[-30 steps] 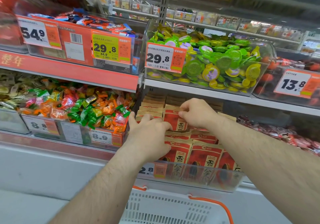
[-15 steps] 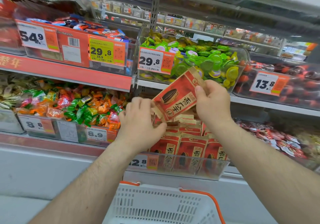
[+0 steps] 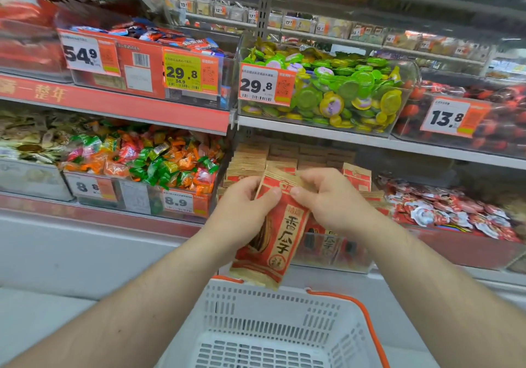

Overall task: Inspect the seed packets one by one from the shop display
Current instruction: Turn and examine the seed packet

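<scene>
I hold one seed packet (image 3: 273, 225) in both hands, over the basket (image 3: 284, 325) and in front of the shelf's display bin (image 3: 336, 253). Left hand (image 3: 244, 211) grips its left edge, right hand (image 3: 327, 196) pinches the top. Its long axis runs near-vertical, top toward the shelf.

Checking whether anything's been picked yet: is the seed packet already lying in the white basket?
No. Both the left hand and right hand hold the seed packet above the basket.
</scene>
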